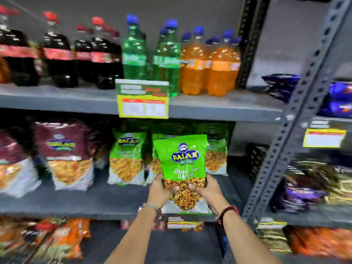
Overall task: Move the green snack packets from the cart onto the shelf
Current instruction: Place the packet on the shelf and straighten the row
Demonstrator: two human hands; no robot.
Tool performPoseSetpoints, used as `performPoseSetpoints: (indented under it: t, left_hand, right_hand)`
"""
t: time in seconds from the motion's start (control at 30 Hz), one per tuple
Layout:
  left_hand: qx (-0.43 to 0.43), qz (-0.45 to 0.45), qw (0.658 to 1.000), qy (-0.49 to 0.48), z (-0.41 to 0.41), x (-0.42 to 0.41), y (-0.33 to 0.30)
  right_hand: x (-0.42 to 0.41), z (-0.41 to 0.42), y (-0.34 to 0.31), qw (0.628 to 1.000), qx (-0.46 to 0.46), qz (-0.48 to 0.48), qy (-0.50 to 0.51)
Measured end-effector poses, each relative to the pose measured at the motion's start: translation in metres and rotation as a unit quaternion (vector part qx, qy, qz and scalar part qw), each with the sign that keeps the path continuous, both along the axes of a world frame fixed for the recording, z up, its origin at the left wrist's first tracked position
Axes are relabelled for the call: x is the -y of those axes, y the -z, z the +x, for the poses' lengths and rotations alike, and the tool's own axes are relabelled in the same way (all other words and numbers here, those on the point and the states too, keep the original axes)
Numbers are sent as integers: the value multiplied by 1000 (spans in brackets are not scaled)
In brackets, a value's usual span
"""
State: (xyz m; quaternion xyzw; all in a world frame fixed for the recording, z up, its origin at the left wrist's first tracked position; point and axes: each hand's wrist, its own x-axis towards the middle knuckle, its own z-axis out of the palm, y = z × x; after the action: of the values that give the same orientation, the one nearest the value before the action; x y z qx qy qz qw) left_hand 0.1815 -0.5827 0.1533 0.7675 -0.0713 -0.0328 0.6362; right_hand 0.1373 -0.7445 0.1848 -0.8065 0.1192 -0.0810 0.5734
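I hold one green snack packet (182, 161) upright in front of the middle shelf (76, 202). My left hand (160, 191) grips its lower left side and my right hand (207, 189) grips its lower right side. The packet's bottom edge sits near the shelf's front lip. Behind it, more green snack packets (126, 159) stand in a row on the same shelf, one (216, 155) just to the right of the held packet. The cart is out of view.
Maroon snack packets (64, 153) fill the left of the middle shelf. Soda bottles (133, 52) stand on the shelf above, with a price tag (142, 103) on its edge. A slotted grey upright (297, 115) divides off another rack with blue packets (339, 100) on the right.
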Motion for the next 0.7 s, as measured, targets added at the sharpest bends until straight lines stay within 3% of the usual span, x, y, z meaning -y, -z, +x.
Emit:
performPoseSetpoints:
  t: [0.3, 0.53, 0.7]
  left_hand:
    - [19, 83, 996, 29, 75, 90, -31]
    - [104, 116, 988, 18, 102, 113, 1]
    - [11, 158, 987, -27, 103, 128, 37]
  right_hand:
    - [69, 79, 2, 994, 21, 20, 101]
    - [75, 123, 49, 989, -3, 38, 142]
    - [78, 118, 67, 994, -32, 18, 105]
